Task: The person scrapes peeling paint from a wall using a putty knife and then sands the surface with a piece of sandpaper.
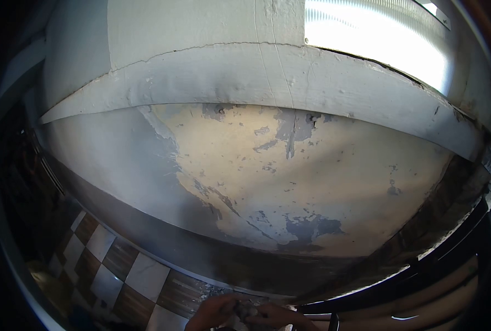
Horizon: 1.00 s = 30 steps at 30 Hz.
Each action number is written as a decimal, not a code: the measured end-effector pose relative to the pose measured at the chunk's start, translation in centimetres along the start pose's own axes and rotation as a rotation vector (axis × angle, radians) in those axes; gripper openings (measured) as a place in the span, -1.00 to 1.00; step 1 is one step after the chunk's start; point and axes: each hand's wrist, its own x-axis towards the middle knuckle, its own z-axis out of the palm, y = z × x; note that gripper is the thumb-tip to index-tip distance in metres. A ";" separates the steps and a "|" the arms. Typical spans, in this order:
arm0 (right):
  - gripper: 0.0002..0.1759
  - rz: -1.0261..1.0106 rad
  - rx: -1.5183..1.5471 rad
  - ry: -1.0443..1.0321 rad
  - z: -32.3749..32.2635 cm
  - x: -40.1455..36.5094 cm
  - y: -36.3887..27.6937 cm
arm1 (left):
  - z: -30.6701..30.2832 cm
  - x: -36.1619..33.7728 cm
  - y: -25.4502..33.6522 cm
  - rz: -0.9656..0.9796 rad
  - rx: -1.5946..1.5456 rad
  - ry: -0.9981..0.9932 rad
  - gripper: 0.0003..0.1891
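Note:
Low in the head view, my left hand (215,310) and my right hand (277,315) are close together. Between their fingers is a small greyish object (247,310), too dark and small to name. The fingers of both hands are bent round it. Behind and above them rises a wall (311,187) with peeling cream and grey paint. Pale debris (211,288) lies on the floor by the wall's foot, just above my left hand.
Checkered brown and white floor tiles (143,276) run along the lower left. A white ledge (201,77) crosses the wall, with a bright ribbed window panel (377,36) at upper right. Wooden slats (422,303) and dark rails are at lower right.

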 end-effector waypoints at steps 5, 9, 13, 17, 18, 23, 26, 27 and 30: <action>-0.77 -0.240 -0.026 0.456 -5.1 2.9 -6.0 | -3.4 -1.6 -1.0 -0.004 0.322 0.564 -0.73; -0.77 -0.505 0.476 0.904 -8.7 6.0 -15.9 | -4.3 -2.9 -5.7 0.030 0.221 0.643 -0.72; -0.73 -0.657 0.558 1.045 -7.8 10.9 -21.1 | -4.5 -3.6 -7.2 0.166 0.318 0.673 -0.73; -0.69 -0.782 0.802 1.074 -7.8 14.9 -25.3 | -5.4 -4.3 -5.3 0.042 0.297 0.597 -0.74; -0.66 -0.801 0.867 1.226 -9.6 15.9 -25.7 | -5.7 -4.6 -5.3 0.050 0.309 0.580 -0.74; -0.61 -0.964 1.071 1.261 -8.8 16.9 -29.0 | -7.8 -6.3 -3.7 0.076 0.213 0.662 -0.72; -0.62 -0.948 1.032 1.413 -9.7 17.9 -28.5 | -8.6 -7.1 -2.7 -0.054 0.214 0.656 -0.73; -0.64 -1.071 1.074 1.412 -11.0 17.1 -28.1 | -8.7 -7.3 -3.0 -0.050 0.215 0.655 -0.73; -0.63 -0.974 1.053 1.296 -9.0 17.7 -29.3 | -8.9 -7.3 -4.3 -0.097 0.170 0.677 -0.73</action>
